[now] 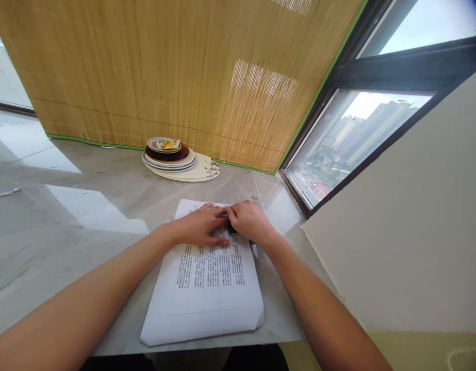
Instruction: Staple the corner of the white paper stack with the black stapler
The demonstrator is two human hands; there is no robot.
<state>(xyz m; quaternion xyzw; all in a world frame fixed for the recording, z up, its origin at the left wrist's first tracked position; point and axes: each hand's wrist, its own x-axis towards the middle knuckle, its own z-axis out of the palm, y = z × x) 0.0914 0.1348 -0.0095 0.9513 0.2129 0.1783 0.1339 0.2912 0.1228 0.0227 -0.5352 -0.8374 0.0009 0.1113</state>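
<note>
A stack of printed paper (pixel 207 304) lies on the grey counter in front of me, its text lines running up and down the sheet. My left hand (pixel 201 225) rests on the upper part of the top sheet, with its fingers stretched out and thumb apart. At the stack's upper right edge, my right hand (pixel 250 221) is closed over a small dark object (pixel 232 228). That object is mostly hidden beneath the fingers, so its kind does not show. The fingertips of both hands meet near it.
Beyond the paper stand stacked plates (pixel 207 170), with a small yellow packet (pixel 170 146) on top. A bamboo blind (pixel 145 67) hangs behind them. A window (pixel 354 139) and a white wall panel (pixel 415 221) border the right side. The marble counter (pixel 67 242) spreads to the left.
</note>
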